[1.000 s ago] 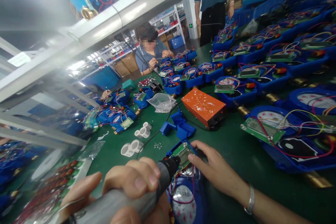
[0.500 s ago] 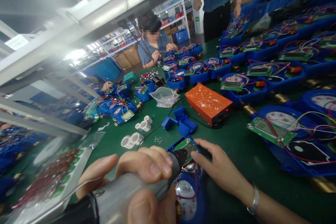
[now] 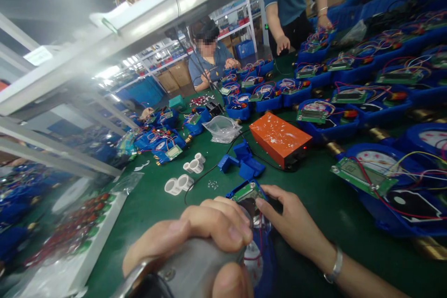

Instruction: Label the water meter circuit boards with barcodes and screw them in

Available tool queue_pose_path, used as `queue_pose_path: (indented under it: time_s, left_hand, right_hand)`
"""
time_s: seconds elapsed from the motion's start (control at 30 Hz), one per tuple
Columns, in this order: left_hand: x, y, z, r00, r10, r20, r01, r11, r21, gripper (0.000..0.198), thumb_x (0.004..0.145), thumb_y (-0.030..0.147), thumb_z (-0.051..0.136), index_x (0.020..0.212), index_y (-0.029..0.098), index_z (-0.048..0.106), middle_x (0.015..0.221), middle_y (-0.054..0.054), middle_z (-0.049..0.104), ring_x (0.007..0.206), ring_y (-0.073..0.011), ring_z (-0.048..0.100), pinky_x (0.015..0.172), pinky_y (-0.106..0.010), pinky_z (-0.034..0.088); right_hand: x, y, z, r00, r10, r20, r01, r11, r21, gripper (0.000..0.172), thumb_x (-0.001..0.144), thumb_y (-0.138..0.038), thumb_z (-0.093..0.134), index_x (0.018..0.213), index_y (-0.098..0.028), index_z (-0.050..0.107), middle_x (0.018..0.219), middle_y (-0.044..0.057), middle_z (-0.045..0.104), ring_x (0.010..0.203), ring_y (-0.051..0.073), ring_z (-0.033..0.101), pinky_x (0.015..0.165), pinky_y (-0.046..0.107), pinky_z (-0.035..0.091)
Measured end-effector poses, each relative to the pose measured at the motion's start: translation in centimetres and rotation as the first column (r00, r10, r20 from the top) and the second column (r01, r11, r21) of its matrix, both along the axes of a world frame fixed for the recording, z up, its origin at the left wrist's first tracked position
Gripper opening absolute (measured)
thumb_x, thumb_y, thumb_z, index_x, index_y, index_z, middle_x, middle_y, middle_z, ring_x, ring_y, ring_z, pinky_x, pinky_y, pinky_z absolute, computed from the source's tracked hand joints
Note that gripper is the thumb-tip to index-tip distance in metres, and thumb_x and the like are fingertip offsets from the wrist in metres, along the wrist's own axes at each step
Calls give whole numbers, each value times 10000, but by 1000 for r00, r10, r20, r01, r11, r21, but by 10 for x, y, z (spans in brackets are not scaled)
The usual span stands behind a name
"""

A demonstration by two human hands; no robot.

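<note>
My left hand is wrapped around a grey electric screwdriver at the bottom middle. The driver's nose points at a green circuit board in the blue meter housing; fingers hide its tip. From the right, my right hand pinches the upper edge of the housing between thumb and fingers. Below the board, a round dial and a red wire show, partly covered by the left hand. Small screws lie on the green table just beyond.
Blue plastic pieces and an orange box lie beyond my hands. White rings and a plastic bag are on the left. Several wired blue meters line the right. Two people work across the table.
The screwdriver has turned more end-on, and my left hand has moved right, nearer the board. My right hand stays on the housing. The standing person now reaches toward the far meters.
</note>
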State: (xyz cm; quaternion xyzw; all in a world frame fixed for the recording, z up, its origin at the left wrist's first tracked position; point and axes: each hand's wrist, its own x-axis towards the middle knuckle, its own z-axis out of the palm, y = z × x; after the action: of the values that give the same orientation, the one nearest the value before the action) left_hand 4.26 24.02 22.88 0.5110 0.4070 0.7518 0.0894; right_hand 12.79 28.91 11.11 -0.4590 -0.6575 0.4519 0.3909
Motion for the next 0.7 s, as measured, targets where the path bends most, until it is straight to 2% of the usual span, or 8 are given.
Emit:
queue_pose_path:
  time_s: [0.13, 0.3, 0.5, 0.63, 0.7]
  left_hand:
    - [1, 0, -3, 998, -35, -42, 36, 999, 17, 230, 761, 430, 703, 888, 315, 549, 618, 35, 472, 473, -146, 440, 468, -320, 418]
    - [-3, 4, -9, 998, -38, -48, 39, 999, 29, 137, 808, 395, 643, 834, 316, 535, 578, 36, 457, 444, -149, 424, 433, -313, 399]
    - [-15, 8, -22, 988, -132, -85, 129, 991, -40, 283, 816, 466, 596, 675, 245, 491, 525, 37, 398, 423, -123, 393, 423, -289, 392]
    - [-22, 12, -28, 973, -205, -103, 209, 978, 26, 264, 850, 419, 573, 702, 221, 481, 548, 52, 415, 451, -93, 414, 481, -235, 431]
    - [-25, 11, -30, 970, -198, -138, 206, 977, 49, 290, 856, 450, 563, 717, 216, 462, 566, 61, 420, 467, -81, 432, 512, -213, 448]
  right_hand:
    - [-2, 1, 3, 996, -7, 85, 3, 999, 49, 263, 885, -324, 537, 1026, -158, 683, 1010, 95, 699, 964, 251, 643, 860, 382, 494]
    - [-3, -1, 6, 994, -18, 105, 10, 997, 74, 213, 899, -318, 542, 973, -168, 674, 935, 75, 684, 907, 232, 631, 803, 344, 476]
    - [-2, -1, 5, 990, -23, 141, 10, 996, 94, 113, 884, -249, 571, 860, -187, 662, 848, 39, 665, 847, 219, 610, 756, 320, 437]
    - [-2, 1, 3, 989, -14, 149, 3, 997, 73, 117, 885, -252, 572, 858, -174, 655, 850, 50, 657, 869, 232, 598, 774, 338, 422]
    - [-2, 3, 2, 991, -6, 135, 0, 999, 47, 136, 881, -285, 592, 877, -167, 660, 868, 58, 662, 886, 242, 600, 787, 347, 420]
